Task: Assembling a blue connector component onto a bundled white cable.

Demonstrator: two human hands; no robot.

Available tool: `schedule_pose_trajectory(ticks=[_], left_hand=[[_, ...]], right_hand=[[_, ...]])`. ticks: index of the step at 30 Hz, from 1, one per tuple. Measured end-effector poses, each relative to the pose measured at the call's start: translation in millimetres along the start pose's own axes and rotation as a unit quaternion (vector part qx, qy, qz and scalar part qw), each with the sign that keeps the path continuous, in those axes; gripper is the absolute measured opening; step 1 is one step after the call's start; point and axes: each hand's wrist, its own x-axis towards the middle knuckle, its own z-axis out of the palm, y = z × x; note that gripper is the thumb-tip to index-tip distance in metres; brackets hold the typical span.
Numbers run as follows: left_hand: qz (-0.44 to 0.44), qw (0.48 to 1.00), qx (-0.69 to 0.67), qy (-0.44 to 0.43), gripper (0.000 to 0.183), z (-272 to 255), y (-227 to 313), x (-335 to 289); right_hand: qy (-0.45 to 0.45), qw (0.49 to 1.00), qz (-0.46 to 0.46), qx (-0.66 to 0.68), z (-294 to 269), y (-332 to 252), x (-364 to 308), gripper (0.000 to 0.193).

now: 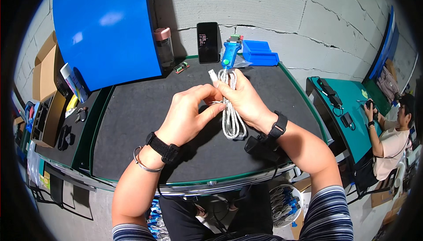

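A silvery USB cable (pixel 232 120) is wound into a long coil above the dark mat. My right hand (pixel 247 96) is closed round the upper part of the coil. Its thumb lies by the USB plug (pixel 213 75), which sticks up. Beyond the coil, the cable joins a translucent blue adapter (pixel 230 54) with a green button and a connector with green terminals at its far end. My left hand (pixel 190 109) pinches at the coil's left side. Between its thumb and fingers a thin pale strand shows, partly hidden by the fingers.
At the back stand a phone (pixel 208 42), a pink-lidded bottle (pixel 165 49), a small green circuit board (pixel 181 67) and a blue bin (pixel 260 53). A blue panel (pixel 108 29) rises at left beside a cardboard box (pixel 45 71). Another person (pixel 394 139) sits at a green table on the right.
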Motion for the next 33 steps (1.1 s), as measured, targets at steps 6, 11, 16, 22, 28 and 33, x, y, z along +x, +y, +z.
schedule_pose_trajectory(ticks=[6, 11, 16, 22, 28, 33], left_hand=[[0.056, 0.995, 0.08, 0.025, 0.012, 2.3, -3.2, 0.7], [0.025, 0.993, 0.101, 0.052, 0.011, 3.8, -1.8, -0.9], [-0.059, 0.997, 0.021, 0.052, 0.013, 0.6, -3.2, 0.2], [-0.041, 0.997, 0.0, 0.06, 0.013, 0.4, -5.0, -0.2], [-0.082, 0.995, -0.021, 0.045, 0.014, -0.4, -8.4, 0.3], [-0.093, 0.992, -0.07, 0.039, 0.013, -0.3, -8.1, 0.0]], right_hand=[[-0.024, 0.999, 0.022, -0.001, -2.4, 2.5, 1.8, 0.016], [-0.046, 0.998, 0.035, 0.003, -3.6, 3.8, 2.4, 0.019], [-0.036, 0.999, 0.037, 0.006, -3.2, -2.5, 0.3, 0.02], [-0.03, 0.999, 0.026, -0.012, -2.5, -6.7, -0.3, 0.021], [-0.03, 0.998, 0.043, 0.044, -2.0, -5.3, 1.9, 0.02], [-0.064, 0.992, 0.057, 0.093, -0.7, -4.6, 0.3, 0.018]])
